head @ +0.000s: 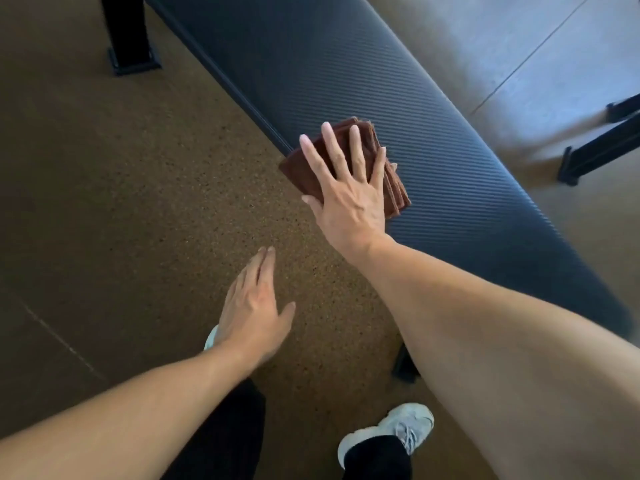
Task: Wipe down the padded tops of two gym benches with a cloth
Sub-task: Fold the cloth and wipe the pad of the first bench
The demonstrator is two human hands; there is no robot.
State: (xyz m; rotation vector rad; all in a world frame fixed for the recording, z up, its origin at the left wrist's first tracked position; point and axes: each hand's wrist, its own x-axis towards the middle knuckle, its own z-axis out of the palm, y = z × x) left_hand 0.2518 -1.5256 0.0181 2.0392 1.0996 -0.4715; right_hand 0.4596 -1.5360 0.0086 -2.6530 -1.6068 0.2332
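Right hand [349, 188] lies flat, fingers straight and spread, pressing a folded brown cloth [388, 181] onto the padded top of the bench [433, 133]. No grip is closed on the cloth; it is held down by palm pressure alone. The cloth sits at the near-side edge of the pad, with one corner just overhanging that edge, roughly midway along the visible length.

Left hand [252, 306] hangs free over the speckled floor [138, 202], fingers straight and relaxed, holding nothing and clear of the bench.

The pad is dark, with fine ribbed texture. A black bench leg [128, 36] stands on the floor at upper left. Black frame feet [602, 147] of other equipment show at the right edge; whether this is the second bench cannot be told. A light trainer [391, 434] shows at the bottom.

Assessment: wiping of one bench top is in hand; progress cannot be judged from the surface. The next move calls for steady downward pressure while sliding the cloth along the pad, keeping it from slipping off the near edge.
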